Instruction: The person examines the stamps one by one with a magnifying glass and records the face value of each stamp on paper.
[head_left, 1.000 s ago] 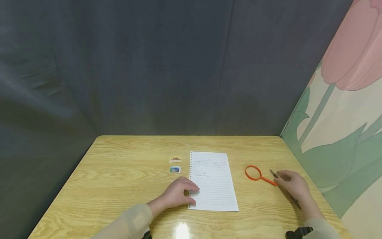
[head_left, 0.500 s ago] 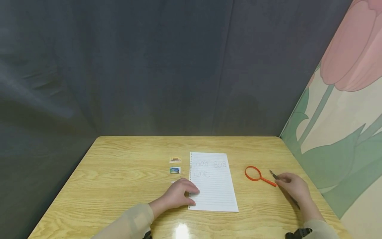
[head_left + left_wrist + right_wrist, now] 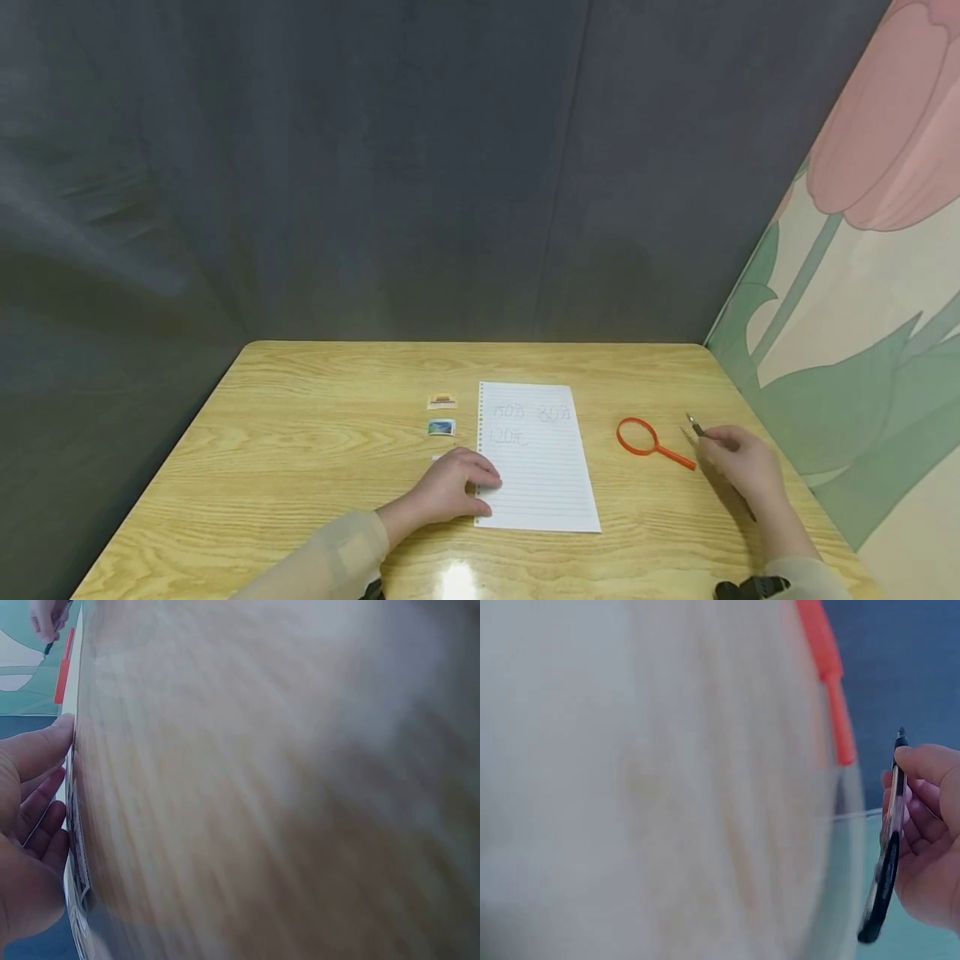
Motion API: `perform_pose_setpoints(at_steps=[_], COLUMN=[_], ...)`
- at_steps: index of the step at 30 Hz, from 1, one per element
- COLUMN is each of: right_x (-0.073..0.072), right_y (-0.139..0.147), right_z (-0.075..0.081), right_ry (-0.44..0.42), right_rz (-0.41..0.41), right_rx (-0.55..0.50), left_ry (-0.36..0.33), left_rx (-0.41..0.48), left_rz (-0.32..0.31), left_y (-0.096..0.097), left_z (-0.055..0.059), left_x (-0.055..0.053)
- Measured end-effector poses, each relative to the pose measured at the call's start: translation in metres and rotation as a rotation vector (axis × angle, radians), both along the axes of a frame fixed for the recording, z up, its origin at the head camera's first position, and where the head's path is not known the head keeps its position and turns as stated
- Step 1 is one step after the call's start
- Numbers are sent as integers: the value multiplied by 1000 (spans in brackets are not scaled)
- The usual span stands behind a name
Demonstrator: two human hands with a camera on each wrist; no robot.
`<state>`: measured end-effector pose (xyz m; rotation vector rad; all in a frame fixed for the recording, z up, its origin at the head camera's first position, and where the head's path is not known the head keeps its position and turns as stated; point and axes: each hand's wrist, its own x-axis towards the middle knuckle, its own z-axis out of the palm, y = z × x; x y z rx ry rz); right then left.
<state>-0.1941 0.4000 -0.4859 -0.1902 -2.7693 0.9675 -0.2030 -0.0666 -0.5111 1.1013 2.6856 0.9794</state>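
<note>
My left hand [image 3: 448, 487] rests on the lower left edge of a lined sheet of paper [image 3: 540, 492], thumb and fingers spread apart. Handwritten figures stand near the top of the sheet. At the right of the table, my right hand [image 3: 744, 467] pinches a pen [image 3: 889, 859] between thumb and fingers. The pen's tip points away from me, raised a little above the tabletop. Just left of that hand lies a magnifying glass [image 3: 675, 457] with an orange-red rim and handle.
Two small stamp-like pictures, a yellowish one [image 3: 442, 402] and a blue-green one [image 3: 442, 427], lie left of the sheet. A white scrap [image 3: 436, 457] shows partly behind the left hand. The wooden table [image 3: 300, 433] meets a dark curtain [image 3: 405, 183] and a flowered wall [image 3: 862, 358].
My right hand has lifted the pen slightly off the table, its tip now apart from its shadow. The left hand and sheet have stayed nearly in place.
</note>
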Motion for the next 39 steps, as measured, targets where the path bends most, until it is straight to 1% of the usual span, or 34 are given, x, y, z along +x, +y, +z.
perform_pose_setpoints(at_steps=[3, 7, 10, 12, 14, 18, 21, 23, 25, 27, 29, 30, 32, 35, 39], right_x=[-1, -5, -8, -11, -12, -16, -19, -21, -22, -22, -23, -24, -28, -35, -41], right_y=[-9, -23, -34, -42, -50, -66, -77, -83, -90, -98, -106, -110, -117, -126, -139], right_z=[9, 16, 17, 15, 12, 7, 3, -1, -3, -4, -5, -5, -10, -19, -22], right_ry=[9, 54, 80, 72, 41, -13, -15, -14, -15, -30, -23, -18, 5, 41, 25], right_rz=[41, 175, 296, 349, 379, 417, 465, 507, 558, 572, 575, 568, 560, 547, 462], right_rx=[-74, -251, -403, -461, -529, -618, -690, -774, -884, -988, -1050, -1065, -1060, -1015, -928], left_ry=[-4, 0, 3, 2, 2, -15, -34, -40, -42, -41, -38, -38, -34, -28, -25], left_rx=[-5, -14, -19, -24, -27, -31, -30, -28, -27, -28, -31, -31, -33, -31, -31], left_rz=[4, 10, 13, 15, 13, 16, 18, 17, 16, 16, 18, 19, 16, 11, 8], left_y=[1, 2, 2, 2, 1, 0, 0, 0, 0, 0, 0, 0, 0, 0, 0], left_z=[0, 1, 2, 2, 3, 4, 4, 4, 4, 3, 3, 2, 1, 1, 1], left_x=[0, 0, 1, 1, 2, 3, 3, 3, 3, 2, 1, 1, 1, 0, 0])
